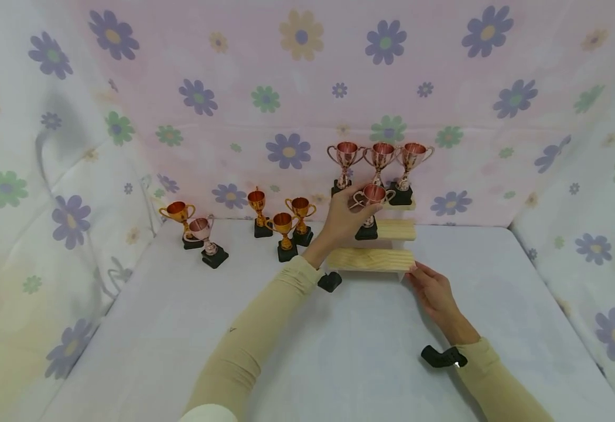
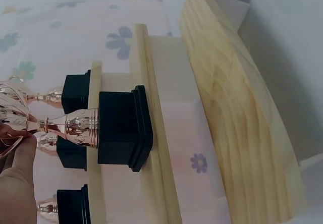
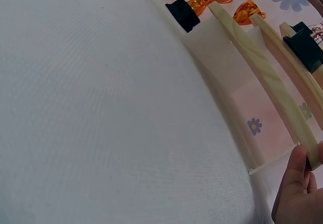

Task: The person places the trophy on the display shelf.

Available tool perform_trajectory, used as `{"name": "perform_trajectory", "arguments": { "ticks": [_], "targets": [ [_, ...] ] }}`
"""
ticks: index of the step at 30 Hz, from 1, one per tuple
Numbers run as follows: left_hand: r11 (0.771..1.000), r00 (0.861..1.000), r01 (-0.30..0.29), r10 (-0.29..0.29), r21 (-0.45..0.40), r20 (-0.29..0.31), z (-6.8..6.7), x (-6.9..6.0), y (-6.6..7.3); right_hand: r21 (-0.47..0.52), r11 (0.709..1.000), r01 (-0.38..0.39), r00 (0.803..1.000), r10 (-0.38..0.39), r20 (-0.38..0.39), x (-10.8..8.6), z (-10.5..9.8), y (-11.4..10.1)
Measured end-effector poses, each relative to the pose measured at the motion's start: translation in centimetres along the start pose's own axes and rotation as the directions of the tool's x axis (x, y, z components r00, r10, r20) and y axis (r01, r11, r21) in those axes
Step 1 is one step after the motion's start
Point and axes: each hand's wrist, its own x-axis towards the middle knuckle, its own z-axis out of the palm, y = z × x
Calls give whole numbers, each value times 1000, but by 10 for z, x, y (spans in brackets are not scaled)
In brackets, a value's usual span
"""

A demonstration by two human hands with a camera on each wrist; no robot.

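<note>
My head camera looks forward and down from the near side, far enough back to take in the white, round-cornered tabletop [image 1: 349, 363], the pink flower-printed cloth backdrop [image 1: 318, 88], the left hand [image 1: 344, 221] and the right hand [image 1: 436, 297]. My left-wrist camera sits close to the three-tiered pale wooden shelf [image 1: 373, 259], rolled so the shiny rose-gold trophy cup with a black base [image 2: 96, 125] lies sideways, while my right-wrist camera looks across the tabletop with the shelf slanting down its right side. All three views share that shelf.
</note>
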Motion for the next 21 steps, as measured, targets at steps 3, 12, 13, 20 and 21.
{"name": "perform_trajectory", "arguments": {
  "ticks": [3, 12, 13, 20, 21],
  "targets": [
    [1000, 1000, 13, -13, -9, 12, 6, 6, 0, 13, 1000, -4, 1000, 5, -12, 1, 0, 0],
    [998, 999, 53, -52, -40, 12, 23, 18, -5, 34, 999, -12, 1000, 12, -19, 1, 0, -1],
    [998, 998, 58, -57, -40, 17, 25, 19, -5, 29, 999, -17, 1000, 18, -20, 0, 0, -1],
    [997, 997, 54, -51, -50, 52, 45, 23, -4, 32, 999, -43, 998, 44, -40, 0, 1, -2],
    [998, 998, 49, -46, -46, 52, 48, 23, -3, 32, 998, -46, 998, 47, -41, 0, 0, -2]
  ]
}}
